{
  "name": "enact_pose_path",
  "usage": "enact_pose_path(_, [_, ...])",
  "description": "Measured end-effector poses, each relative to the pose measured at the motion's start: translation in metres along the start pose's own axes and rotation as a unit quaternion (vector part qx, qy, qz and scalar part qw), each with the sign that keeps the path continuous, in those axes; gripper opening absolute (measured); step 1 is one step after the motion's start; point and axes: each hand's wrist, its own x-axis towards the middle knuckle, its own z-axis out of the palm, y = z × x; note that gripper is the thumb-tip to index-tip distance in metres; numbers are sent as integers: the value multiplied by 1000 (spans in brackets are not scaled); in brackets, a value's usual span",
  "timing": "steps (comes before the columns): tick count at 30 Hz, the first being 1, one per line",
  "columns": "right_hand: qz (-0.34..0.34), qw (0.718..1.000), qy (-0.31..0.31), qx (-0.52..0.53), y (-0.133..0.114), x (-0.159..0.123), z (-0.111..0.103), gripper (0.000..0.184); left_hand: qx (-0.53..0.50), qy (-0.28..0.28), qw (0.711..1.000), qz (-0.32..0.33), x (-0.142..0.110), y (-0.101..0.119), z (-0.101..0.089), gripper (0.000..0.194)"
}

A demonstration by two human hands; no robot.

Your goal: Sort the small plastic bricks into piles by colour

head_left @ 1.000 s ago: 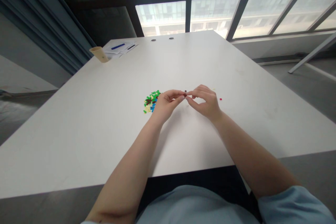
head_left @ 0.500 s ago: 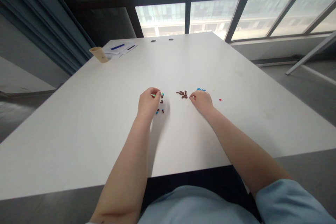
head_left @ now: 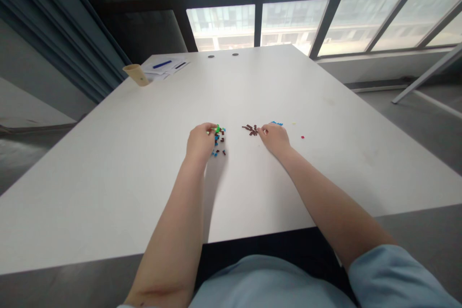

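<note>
My left hand point(head_left: 200, 141) is at the left group of small pieces, fingers curled with the tips at some bright green pieces point(head_left: 217, 129). Whether anything sits between those fingers is hidden. Below and beside the fingertips lie small blue pieces point(head_left: 216, 138) and dark brown pieces point(head_left: 222, 140), which look like tiny toy bricks. My right hand point(head_left: 275, 138) rests on the table with thumb and forefinger closed at the right edge of a pile of brown pieces point(head_left: 250, 128). What they pinch is too small to name.
Blue pieces point(head_left: 276, 123) lie just behind my right hand. A red piece point(head_left: 302, 137) and a pale yellow one point(head_left: 293, 123) are farther right on the white table point(head_left: 267, 86). At the far left stand a beige cup point(head_left: 136, 75), papers point(head_left: 159, 71) and a blue pen point(head_left: 162, 64).
My left hand has shifted slightly left, uncovering green and blue pieces. My right hand has moved a little left, bringing its fingertips to the brown pile.
</note>
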Motion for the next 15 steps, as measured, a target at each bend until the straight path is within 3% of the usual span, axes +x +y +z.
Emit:
enact_pose_path(4, [-3, 998, -5, 67, -1, -7, -12, 41, 87, -79, 993, -4, 3, -10, 10, 26])
enact_pose_path(9, [-16, 992, -26, 126, 7, -11, -26, 38, 151, -98, 984, 10, 3, -9, 19, 20])
enact_pose_path(15, [-6, 990, -29, 137, 15, -8, -26, 32, 185, -114, 976, -12, 2, -3, 23, 19])
